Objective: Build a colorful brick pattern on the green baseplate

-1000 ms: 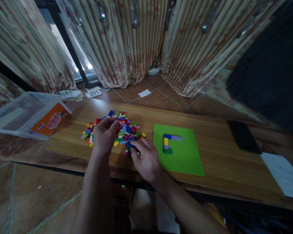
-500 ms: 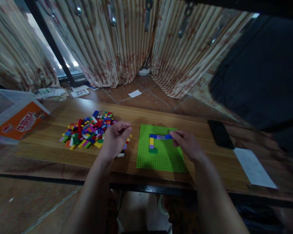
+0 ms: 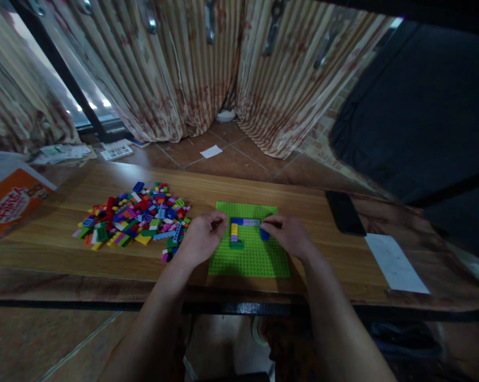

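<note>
A green studded baseplate [image 3: 259,265] lies on the wooden table. On it, a blue brick [image 3: 236,221] and light purple bricks [image 3: 250,222] form a row, with a yellow brick [image 3: 234,230], a purple brick [image 3: 234,239] and a dark green brick [image 3: 236,245] running toward me from the row's left end. My right hand [image 3: 289,233] pinches a blue brick [image 3: 264,234] near the row's right end; whether it sits on the studs I cannot tell. Over the plate's left edge, my left hand [image 3: 205,237] has its fingers curled together, and anything inside them is hidden.
A heap of loose coloured bricks [image 3: 133,217] spreads over the table to the left. Beyond it stands a plastic box with an orange label [image 3: 14,204]. At the right lie a black phone [image 3: 346,213] and a white sheet of paper [image 3: 396,263].
My left hand has come from beside the heap to the plate's left edge. The blue brick in my right hand now points toward me instead of along the row. The view has shifted slightly right.
</note>
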